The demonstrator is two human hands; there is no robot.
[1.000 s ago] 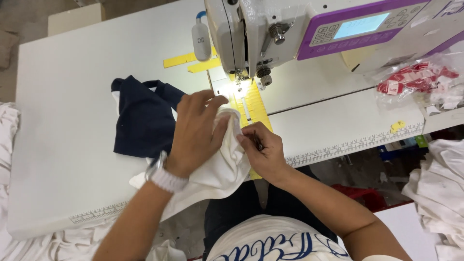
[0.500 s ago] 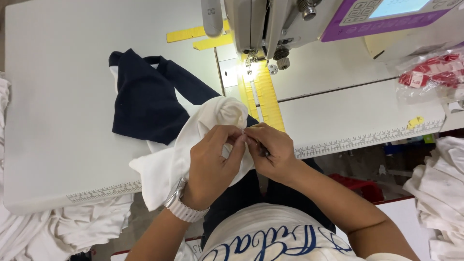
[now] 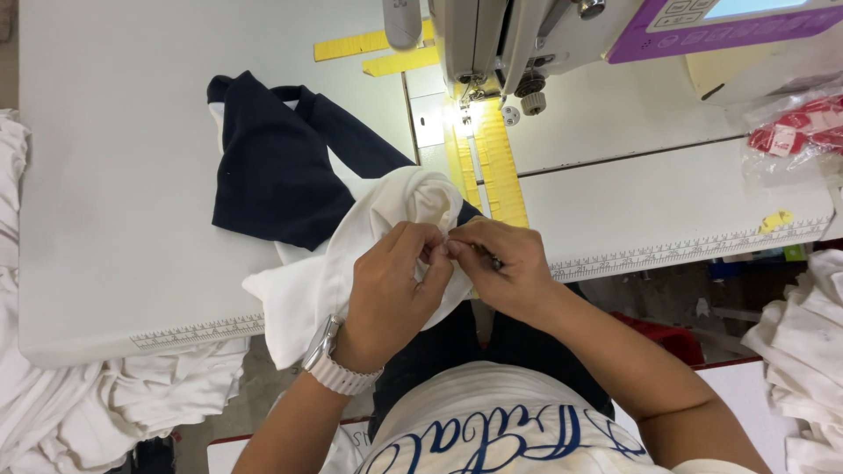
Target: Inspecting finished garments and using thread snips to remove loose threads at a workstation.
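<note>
Head view. Your left hand (image 3: pixel 395 285) and right hand (image 3: pixel 500 268) meet at the near edge of the tabletop (image 3: pixel 114 219), fingertips touching over a fold of the white garment (image 3: pixel 351 254). Both hands are closed to a pinch: the left thumb and forefinger nip the white cloth at its edge, and the right fingers press against the same spot, with a small dark, slender object showing between them; what it is cannot be told. The white garment lies directly under and ahead of the hands, its long axis running from the lower left, where it hangs over the tabletop edge, up to a bunched end near the yellow guide strip (image 3: pixel 496 167). The left hand, wearing a white wristwatch (image 3: pixel 334 364), covers more of the cloth and is the nearer to its bulk. A navy garment (image 3: pixel 281 167) lies just beyond, partly beneath the white one. The sewing machine (image 3: pixel 527 44) stands farther ahead, apart from both hands. White fabric is stacked at left (image 3: pixel 79 404) and right (image 3: pixel 803 351).
</note>
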